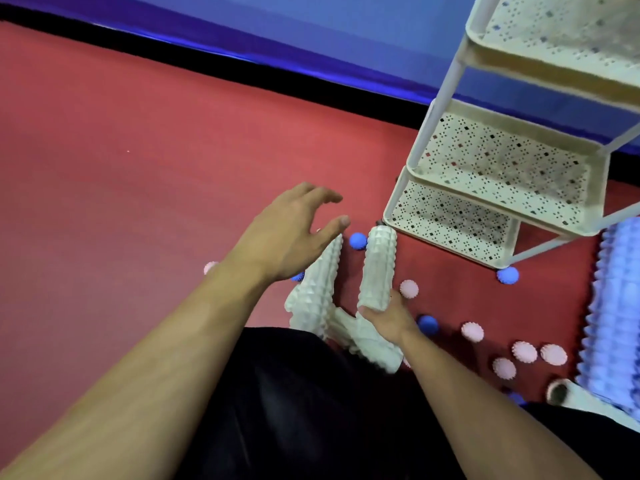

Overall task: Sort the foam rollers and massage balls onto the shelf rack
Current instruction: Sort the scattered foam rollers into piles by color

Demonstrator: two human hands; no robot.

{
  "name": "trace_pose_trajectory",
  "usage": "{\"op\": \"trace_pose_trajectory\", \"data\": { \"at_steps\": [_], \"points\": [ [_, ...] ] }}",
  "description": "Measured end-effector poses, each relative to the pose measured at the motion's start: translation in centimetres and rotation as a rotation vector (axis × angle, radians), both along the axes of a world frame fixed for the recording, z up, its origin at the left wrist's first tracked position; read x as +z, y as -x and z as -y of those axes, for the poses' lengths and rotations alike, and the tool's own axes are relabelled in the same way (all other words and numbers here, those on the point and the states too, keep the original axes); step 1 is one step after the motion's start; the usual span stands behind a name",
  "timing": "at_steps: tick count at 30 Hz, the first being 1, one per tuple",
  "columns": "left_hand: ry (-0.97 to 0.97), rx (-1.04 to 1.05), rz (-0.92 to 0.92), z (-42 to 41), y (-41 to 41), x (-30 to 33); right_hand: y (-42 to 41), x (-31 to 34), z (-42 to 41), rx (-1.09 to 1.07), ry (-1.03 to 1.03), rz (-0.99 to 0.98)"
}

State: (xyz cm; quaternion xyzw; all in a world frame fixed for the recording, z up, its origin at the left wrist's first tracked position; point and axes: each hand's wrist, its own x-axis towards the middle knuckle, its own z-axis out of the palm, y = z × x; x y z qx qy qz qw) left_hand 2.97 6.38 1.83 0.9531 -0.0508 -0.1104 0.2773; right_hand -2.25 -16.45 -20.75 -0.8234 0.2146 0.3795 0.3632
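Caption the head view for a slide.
Right hand grips a white foam roller; left hand hovers open beside the bare shelf rack.

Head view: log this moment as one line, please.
right hand grips white roller | left hand open above second white roller | balls on floor | shelf rack bare

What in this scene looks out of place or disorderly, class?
The shelf rack shows nothing on its tiers, while pink balls and blue balls lie scattered on the red floor. The white rollers lie at odd angles; the right hand grips one.
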Motion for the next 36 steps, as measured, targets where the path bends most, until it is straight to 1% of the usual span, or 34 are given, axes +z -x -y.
{"op": "trace_pose_trajectory", "data": {
  "at_steps": [2, 5, 9, 12, 15, 19, 21, 24, 29, 31, 34, 36],
  "points": [
    [0.008, -0.021, -0.039, 0.7, -0.3, -0.5, 0.5, -0.4, -0.9, -0.085, -0.03, -0.057],
    [0.017, -0.034, -0.052, 1.8, -0.8, -0.9, 0.7, -1.4, -1.7, -0.161, -0.03, -0.078],
    [0.032, -0.04, -0.048, 2.4, -1.0, -1.1, 0.4, -2.3, -1.7, -0.215, -0.021, -0.05],
    [0.036, -0.033, -0.051, 2.3, -1.0, -1.1, 0.6, -1.6, -1.0, -0.248, -0.065, -0.028],
    [0.028, -0.031, -0.031, 2.1, -0.7, -0.8, 1.0, -0.1, -0.1, -0.216, -0.098, 0.029],
    [0.019, -0.015, -0.018, 1.9, 0.1, 0.5, 1.4, 3.7, 1.6, -0.173, -0.225, 0.127],
    [0.04, 0.017, 0.004, 2.0, 0.4, 1.6, 1.3, 6.6, 2.7, -0.14, -0.262, 0.167],
    [0.135, 0.088, 0.036, 3.1, 0.4, 3.4, 1.1, 12.4, 4.2, -0.069, -0.316, 0.224],
    [0.273, 0.164, 0.076, 6.5, 0.3, 6.5, 2.0, 21.8, 7.2, 0.017, -0.3, 0.398],
    [0.331, 0.193, 0.118, 8.2, 0.7, 8.2, 2.9, 25.0, 8.5, 0.005, -0.29, 0.457],
    [0.475, 0.255, 0.193, 11.1, 1.9, 11.6, 4.5, 29.4, 10.6, -0.052, -0.284, 0.572],
    [0.553, 0.285, 0.2, 13.5, 3.0, 13.6, 5.6, 32.0, 12.0, -0.096, -0.284, 0.628]
  ]
}}
